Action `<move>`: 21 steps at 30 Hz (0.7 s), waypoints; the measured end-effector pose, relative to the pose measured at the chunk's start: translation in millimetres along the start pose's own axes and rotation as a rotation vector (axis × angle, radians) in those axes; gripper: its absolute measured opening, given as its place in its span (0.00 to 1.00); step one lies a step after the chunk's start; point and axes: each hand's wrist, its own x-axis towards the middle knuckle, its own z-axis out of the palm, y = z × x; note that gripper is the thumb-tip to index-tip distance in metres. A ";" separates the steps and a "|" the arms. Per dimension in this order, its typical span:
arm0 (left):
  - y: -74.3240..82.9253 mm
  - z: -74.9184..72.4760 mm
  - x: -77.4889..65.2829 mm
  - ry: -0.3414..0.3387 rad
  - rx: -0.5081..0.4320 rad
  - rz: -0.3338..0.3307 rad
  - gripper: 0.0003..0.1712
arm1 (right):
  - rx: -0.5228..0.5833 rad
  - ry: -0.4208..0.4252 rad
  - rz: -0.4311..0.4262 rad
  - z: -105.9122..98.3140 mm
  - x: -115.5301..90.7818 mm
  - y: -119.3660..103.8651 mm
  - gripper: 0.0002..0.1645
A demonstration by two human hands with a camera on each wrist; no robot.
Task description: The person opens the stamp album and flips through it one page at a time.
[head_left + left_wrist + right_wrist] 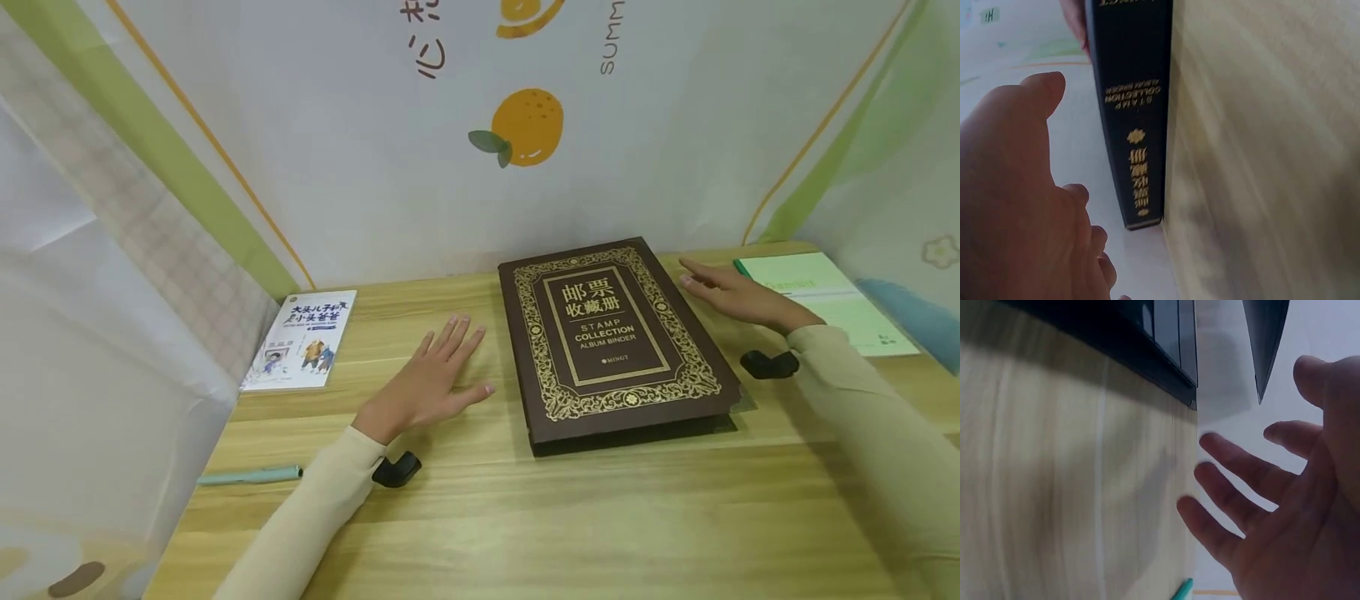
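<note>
A dark brown stamp collection album (600,400) with gold ornament lies in the middle of the table. Its spine (1135,115) faces my left hand (431,379), which hovers beside it with fingers spread and holds nothing. At the album's other side, my right hand (746,298) is held with fingers extended, near the far right edge, nothing in its grasp. In the right wrist view, the front cover (1267,340) stands apart from the pages below, a gap showing between them.
On the left lie a white booklet (303,342) with cartoon figures and a pale green pen (251,476). A light green notebook (840,304) is on the right, partly behind the right hand. A printed curtain (375,183) hangs along the wooden table's (600,517) far edge.
</note>
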 end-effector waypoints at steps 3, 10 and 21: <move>9.0 4.4 2.7 -0.017 -0.011 0.041 0.51 | 0.033 -0.012 0.021 0.2 3.1 0.0 0.43; 40.2 11.4 1.9 -0.053 -0.055 0.134 0.54 | 0.235 -0.070 0.044 0.8 5.3 2.3 0.43; 73.9 17.2 3.6 -0.020 0.041 0.301 0.53 | 0.474 -0.122 0.011 3.9 21.8 -1.1 0.46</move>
